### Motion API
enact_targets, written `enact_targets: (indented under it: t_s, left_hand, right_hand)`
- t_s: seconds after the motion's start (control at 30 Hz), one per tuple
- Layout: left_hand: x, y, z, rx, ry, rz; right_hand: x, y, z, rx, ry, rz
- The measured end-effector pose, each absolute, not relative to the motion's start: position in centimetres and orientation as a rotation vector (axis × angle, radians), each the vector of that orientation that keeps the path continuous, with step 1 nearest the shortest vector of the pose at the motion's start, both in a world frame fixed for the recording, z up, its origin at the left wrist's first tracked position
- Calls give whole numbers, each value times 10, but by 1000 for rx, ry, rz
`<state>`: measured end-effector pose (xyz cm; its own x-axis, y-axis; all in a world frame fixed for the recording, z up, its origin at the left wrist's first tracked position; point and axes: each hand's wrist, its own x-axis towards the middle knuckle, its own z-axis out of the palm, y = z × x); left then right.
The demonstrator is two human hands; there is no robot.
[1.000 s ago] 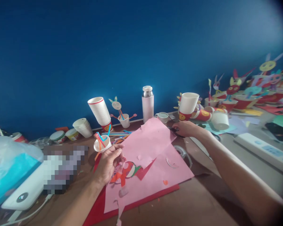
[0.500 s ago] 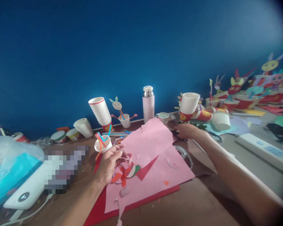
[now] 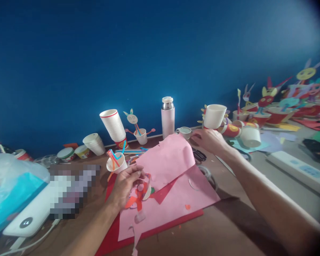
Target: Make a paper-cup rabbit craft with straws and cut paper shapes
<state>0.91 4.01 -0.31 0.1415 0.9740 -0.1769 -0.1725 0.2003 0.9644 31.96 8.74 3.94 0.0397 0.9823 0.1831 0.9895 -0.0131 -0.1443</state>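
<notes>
My left hand [image 3: 126, 185] is closed in a pinch over the left side of the pink paper, on a small pink paper piece [image 3: 140, 186]. Below its fingers lie orange and red paper cutouts [image 3: 139, 203]. Large pink paper sheets [image 3: 166, 160] overlap on a red sheet [image 3: 173, 226]. My right hand [image 3: 210, 139] hovers in front of a white paper cup [image 3: 215, 115], its fingers loosely apart and seemingly holding nothing, the undersides hidden. Scissors with black handles [image 3: 199, 155] lie by the sheet's right edge, beside a clear tape roll [image 3: 206, 174].
A cup of straws [image 3: 116, 163], a cup stack [image 3: 113, 126], a rabbit figure in a cup [image 3: 140, 136] and a thermos [image 3: 168, 119] stand along the wall. Several paper figures in cups [image 3: 264, 115] and a power strip [image 3: 301, 170] are right; a white power bank [image 3: 34, 209] is left.
My right hand has let go of the scissors and risen slightly away, leaving them on the table. My left hand has shifted a little, still pinching near the cutouts.
</notes>
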Motion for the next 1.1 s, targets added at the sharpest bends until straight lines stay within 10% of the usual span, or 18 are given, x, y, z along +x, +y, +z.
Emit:
enact_targets:
  t_s: [0.3,0.7,1.1]
  left_hand:
    - [14,36,-7,890,1050,1032]
    - [12,34,-10,1089,1132,864]
    - [11,30,-1,1167,1118,789]
  right_hand:
    - [205,47,-2,-765,-2477,34]
    - [182,48,-36,-966,-1447,1458]
    - [187,50,-24,-976,-1199,1579]
